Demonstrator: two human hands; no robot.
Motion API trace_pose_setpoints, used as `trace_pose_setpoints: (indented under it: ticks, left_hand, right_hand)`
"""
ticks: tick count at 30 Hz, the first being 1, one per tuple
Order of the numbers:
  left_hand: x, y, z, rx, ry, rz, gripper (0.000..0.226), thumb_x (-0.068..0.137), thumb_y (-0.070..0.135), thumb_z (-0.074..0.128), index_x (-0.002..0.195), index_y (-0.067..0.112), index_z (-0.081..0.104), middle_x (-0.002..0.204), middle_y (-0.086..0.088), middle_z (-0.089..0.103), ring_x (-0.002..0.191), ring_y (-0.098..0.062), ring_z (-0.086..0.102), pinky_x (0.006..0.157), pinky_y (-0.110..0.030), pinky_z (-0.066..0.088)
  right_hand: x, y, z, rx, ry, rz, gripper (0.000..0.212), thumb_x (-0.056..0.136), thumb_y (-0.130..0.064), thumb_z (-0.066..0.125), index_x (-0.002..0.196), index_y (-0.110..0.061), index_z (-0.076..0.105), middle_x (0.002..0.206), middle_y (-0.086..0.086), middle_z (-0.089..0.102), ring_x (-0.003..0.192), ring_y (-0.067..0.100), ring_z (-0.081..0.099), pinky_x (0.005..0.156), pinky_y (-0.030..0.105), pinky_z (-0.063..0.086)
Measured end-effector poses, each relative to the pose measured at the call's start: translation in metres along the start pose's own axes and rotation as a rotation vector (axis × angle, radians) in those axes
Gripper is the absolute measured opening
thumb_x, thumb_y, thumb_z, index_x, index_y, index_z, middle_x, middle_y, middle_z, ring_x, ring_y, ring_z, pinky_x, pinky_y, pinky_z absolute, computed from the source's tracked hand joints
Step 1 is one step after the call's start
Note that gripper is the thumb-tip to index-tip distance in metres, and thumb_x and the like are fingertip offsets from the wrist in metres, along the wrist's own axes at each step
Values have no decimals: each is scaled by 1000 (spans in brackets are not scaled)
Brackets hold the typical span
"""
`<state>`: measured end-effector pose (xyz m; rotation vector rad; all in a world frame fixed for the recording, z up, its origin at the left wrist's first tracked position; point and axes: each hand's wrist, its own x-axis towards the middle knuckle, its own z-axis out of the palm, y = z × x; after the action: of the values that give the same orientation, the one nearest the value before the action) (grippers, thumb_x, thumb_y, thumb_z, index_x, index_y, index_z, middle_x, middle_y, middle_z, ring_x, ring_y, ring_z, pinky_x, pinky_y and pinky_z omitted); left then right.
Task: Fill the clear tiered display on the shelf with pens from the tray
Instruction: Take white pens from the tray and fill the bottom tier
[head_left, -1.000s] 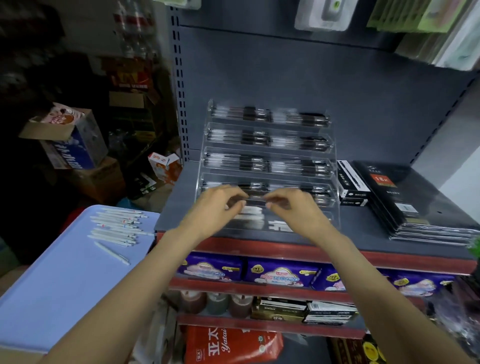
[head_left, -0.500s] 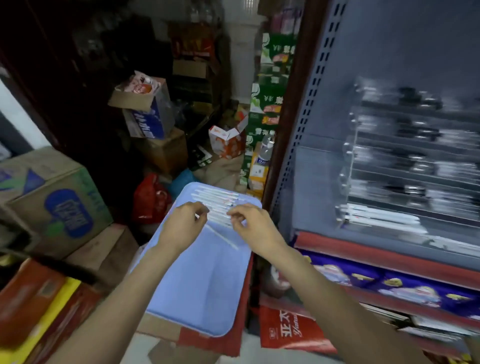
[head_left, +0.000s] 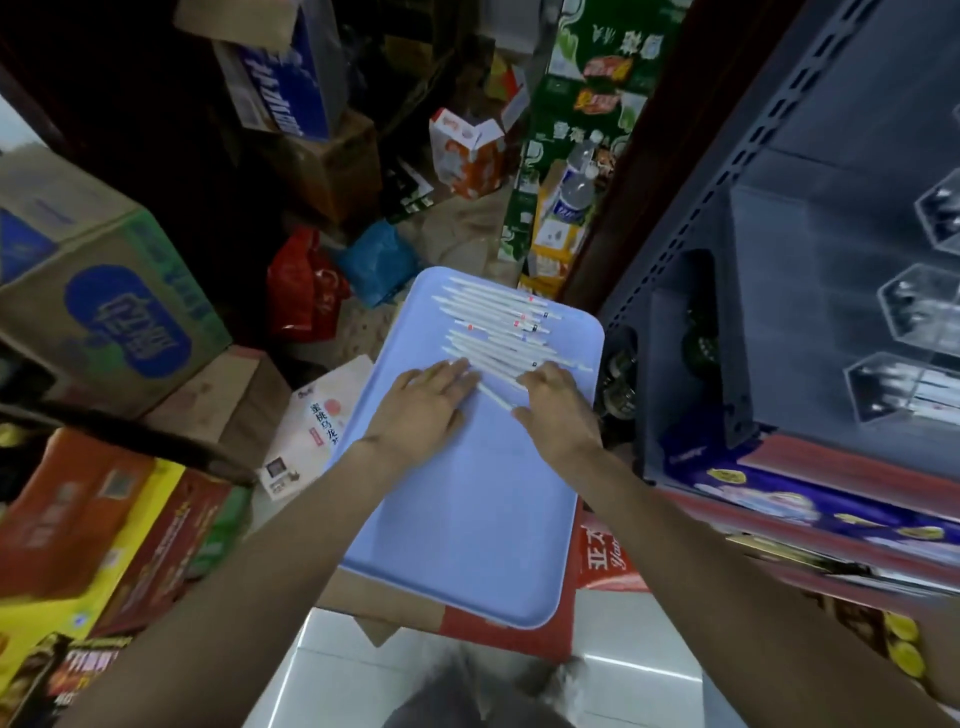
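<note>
A pale blue tray (head_left: 467, 519) lies on cartons left of the shelf. Several white pens (head_left: 493, 322) lie side by side across its far end. My left hand (head_left: 423, 402) rests flat on the tray, fingers straight, fingertips touching the nearest pens. My right hand (head_left: 553, 400) lies opposite it, fingers reaching onto the same pens; one loose pen (head_left: 496, 397) lies slanted between the hands. The clear tiered display (head_left: 914, 312) stands on the grey shelf at the far right, partly cut off, with pens in its troughs.
Cardboard cartons (head_left: 98, 317) and snack boxes crowd the floor to the left. Red (head_left: 306, 286) and blue bags lie beyond the tray. The dark shelf upright (head_left: 691, 218) stands right of the tray. Purple packs (head_left: 779, 499) fill the shelf below.
My hands left the display's front trough and moved down left to the tray. My view swung left with them. Both hands now lie on the nearest pens, lower on the tray than before.
</note>
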<state>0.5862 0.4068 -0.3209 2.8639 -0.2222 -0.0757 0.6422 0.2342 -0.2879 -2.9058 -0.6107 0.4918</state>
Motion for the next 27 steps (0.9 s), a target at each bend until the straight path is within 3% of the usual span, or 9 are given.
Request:
trace_pose_setpoints:
  ticks: [6,8,10,12,15,19,21,24,27]
  left_hand:
    - [3,-9,-2,-126,-41,-213,62,88,41,18,141,18,39,151,-10,27,132,-29,35,103,-38,34]
    - [2,-5,2,-188,-17,-237,51,93,32,32,141,16,39,150,-10,26,131,-29,34,105,-37,36]
    - [2,-3,4,-228,-8,-258,47,95,22,42,142,16,39,150,-8,24,132,-28,31,106,-34,34]
    - [2,-1,4,-239,-5,-251,48,94,17,44,142,15,38,151,-9,22,134,-28,29,108,-31,30]
    - [2,5,5,-408,37,-300,47,92,10,48,139,9,41,149,-11,25,134,-26,31,108,-27,27]
    - [1,18,1,-759,298,-595,37,88,1,49,125,0,50,118,-12,46,94,-20,50,76,-13,32]
    - [4,23,-3,-834,286,-741,21,89,12,54,105,-2,59,87,-8,54,78,-26,46,66,-22,33]
    - [7,39,-19,-1213,128,-738,33,89,35,60,76,5,62,72,-7,52,70,-22,44,71,-29,40]
    - [9,64,-44,-1416,145,-646,28,92,26,58,86,0,69,85,-14,63,77,-22,54,80,-32,48]
  right_hand:
    - [8,-4,1,30,-50,60,32,92,-22,57,118,-6,48,124,14,48,118,29,47,84,37,46]
    - [12,-5,1,88,-94,69,26,90,-20,60,109,-4,51,118,16,52,113,31,50,84,38,45]
    - [16,-3,0,168,-158,76,19,89,-20,61,81,-9,48,98,14,55,97,30,53,73,35,41]
    - [17,-2,-1,209,-218,74,40,89,-22,61,62,-17,33,75,6,45,79,24,46,66,32,33]
    - [15,-5,0,193,-243,68,47,92,-24,58,59,-21,24,67,1,36,69,22,42,66,32,31]
    - [4,-4,-1,301,-189,91,42,93,-21,54,61,-16,28,73,6,46,82,25,44,67,30,30]
    - [-3,-3,-6,460,-164,108,32,91,-19,58,67,-9,40,70,9,45,74,22,44,63,32,33]
    - [-13,-6,-18,669,-139,85,23,88,-18,63,69,-13,50,76,11,55,73,22,51,69,38,47]
    - [-29,-7,-34,711,-107,23,24,87,-16,63,68,-13,50,74,10,55,68,20,49,65,31,41]
